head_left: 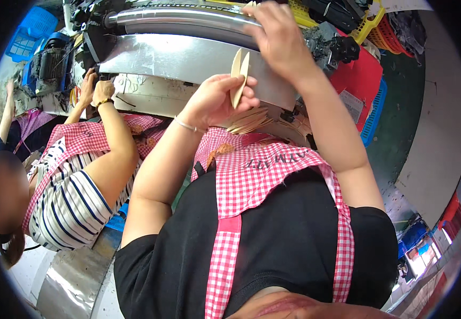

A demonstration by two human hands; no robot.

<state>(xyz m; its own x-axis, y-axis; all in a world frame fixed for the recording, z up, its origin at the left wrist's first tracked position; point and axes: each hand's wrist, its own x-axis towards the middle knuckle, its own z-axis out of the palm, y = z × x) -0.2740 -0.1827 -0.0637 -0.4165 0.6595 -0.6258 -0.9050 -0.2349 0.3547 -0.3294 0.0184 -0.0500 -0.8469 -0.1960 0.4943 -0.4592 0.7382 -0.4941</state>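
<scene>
Pinches 2 slim, pale, pointed pieces (244, 68) between thumb and curled fingers of the left hand (215, 101), nearly closed about them. Points their long axes outward, toward the metal roller (188, 16), with tips slightly splayed. Has a fanned stack of similar pieces (249, 121) just below, nearer the left hand than the right. Holds the right hand (282, 40) farther out and to the right, over the roller, with bent fingers and a pale sliver (251, 3) by the fingertips; cannot tell whether gripped. Has a co-worker's fist (104, 91) well apart at left, near the steel plate (182, 58).
</scene>
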